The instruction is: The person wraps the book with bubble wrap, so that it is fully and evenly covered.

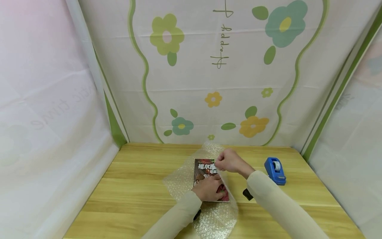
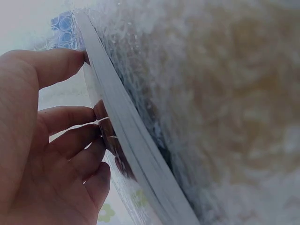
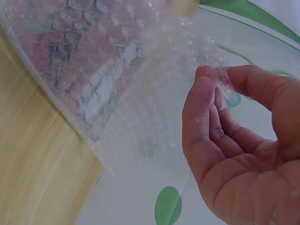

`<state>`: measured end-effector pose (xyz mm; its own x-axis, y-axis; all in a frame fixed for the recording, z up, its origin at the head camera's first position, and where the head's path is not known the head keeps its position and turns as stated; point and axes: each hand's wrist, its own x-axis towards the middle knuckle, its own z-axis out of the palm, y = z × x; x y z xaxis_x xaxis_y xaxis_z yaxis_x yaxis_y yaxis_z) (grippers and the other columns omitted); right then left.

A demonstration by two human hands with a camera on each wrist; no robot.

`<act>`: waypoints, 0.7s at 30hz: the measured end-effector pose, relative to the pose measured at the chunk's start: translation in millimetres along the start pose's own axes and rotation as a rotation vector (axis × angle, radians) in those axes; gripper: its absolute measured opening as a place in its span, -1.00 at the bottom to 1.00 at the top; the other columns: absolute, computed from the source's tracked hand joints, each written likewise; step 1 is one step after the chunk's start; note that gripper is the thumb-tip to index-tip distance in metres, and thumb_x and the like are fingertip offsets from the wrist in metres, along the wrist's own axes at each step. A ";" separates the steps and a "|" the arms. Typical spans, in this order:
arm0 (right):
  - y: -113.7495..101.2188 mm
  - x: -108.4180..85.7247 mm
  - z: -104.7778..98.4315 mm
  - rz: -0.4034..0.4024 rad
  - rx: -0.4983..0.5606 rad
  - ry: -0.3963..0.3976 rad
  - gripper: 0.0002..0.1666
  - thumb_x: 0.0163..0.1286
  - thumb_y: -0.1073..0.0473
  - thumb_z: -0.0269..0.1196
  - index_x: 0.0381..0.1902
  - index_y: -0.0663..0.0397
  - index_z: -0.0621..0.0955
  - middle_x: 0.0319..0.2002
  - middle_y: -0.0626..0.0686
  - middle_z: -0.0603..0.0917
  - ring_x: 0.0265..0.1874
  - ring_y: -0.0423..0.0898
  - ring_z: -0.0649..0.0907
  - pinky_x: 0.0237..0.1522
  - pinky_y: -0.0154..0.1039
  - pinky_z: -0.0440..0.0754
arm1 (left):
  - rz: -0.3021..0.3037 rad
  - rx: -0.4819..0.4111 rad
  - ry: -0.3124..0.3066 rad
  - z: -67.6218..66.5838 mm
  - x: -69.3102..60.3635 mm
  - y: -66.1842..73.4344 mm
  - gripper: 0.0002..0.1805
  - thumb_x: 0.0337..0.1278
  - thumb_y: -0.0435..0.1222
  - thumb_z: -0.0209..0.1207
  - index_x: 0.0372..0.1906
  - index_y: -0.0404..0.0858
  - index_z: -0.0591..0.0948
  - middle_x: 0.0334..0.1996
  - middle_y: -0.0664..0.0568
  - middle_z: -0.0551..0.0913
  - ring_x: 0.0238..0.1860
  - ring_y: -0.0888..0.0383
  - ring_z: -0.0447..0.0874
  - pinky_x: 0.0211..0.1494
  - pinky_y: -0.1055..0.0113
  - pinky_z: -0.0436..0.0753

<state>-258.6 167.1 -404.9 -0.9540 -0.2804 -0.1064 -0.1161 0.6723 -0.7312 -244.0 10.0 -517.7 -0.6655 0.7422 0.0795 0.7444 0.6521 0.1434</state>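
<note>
A dark-covered book (image 1: 205,167) with Chinese lettering lies on a sheet of bubble wrap (image 1: 215,219) on the wooden table. My left hand (image 1: 209,189) rests on the cover's lower half, fingertips pressing it. From the left wrist, the book's page edge (image 2: 126,112) shows, with thumb and fingertips of the left hand (image 2: 65,126) touching the cover. At the book's upper right, my right hand (image 1: 229,161) pinches an edge of the wrap. In the right wrist view the bubble wrap (image 3: 136,112) stretches from that pinch over part of the book.
A blue tape dispenser (image 1: 275,171) with a roll of clear tape stands on the table (image 1: 134,186) to the right, beyond the right forearm. Cloth printed with flowers (image 1: 194,73) hangs behind the table and along both sides.
</note>
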 end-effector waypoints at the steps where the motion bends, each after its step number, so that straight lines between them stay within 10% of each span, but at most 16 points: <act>1: -0.3 0.4 1.2 -0.005 0.002 0.002 -0.49 0.38 0.33 0.19 -0.79 -0.04 0.44 -0.75 -0.11 0.49 -0.69 -0.22 0.33 -0.54 -0.36 0.35 | -0.008 0.001 -0.004 -0.8 -0.5 0.5 -0.58 0.44 0.07 0.24 0.22 -0.03 0.69 0.18 0.18 0.67 0.09 0.27 0.72 0.09 0.46 0.72; 21: 26.3 -7.9 0.0 -0.057 0.180 -0.088 -0.49 0.62 -0.13 0.21 -0.18 0.24 0.77 -0.19 0.16 0.81 -0.21 -0.03 0.79 -0.03 -0.02 0.83 | -0.048 0.013 -0.076 -1.9 1.0 2.2 -0.50 0.47 0.11 0.19 0.29 -0.06 0.67 0.36 0.15 0.61 0.27 0.21 0.67 0.25 0.37 0.71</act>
<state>-254.2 187.0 -423.3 -0.9185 -0.3786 -0.1138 -0.1107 0.5226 -0.8453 -243.1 11.8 -515.5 -0.6944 0.7196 -0.0021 0.7130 0.6885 0.1325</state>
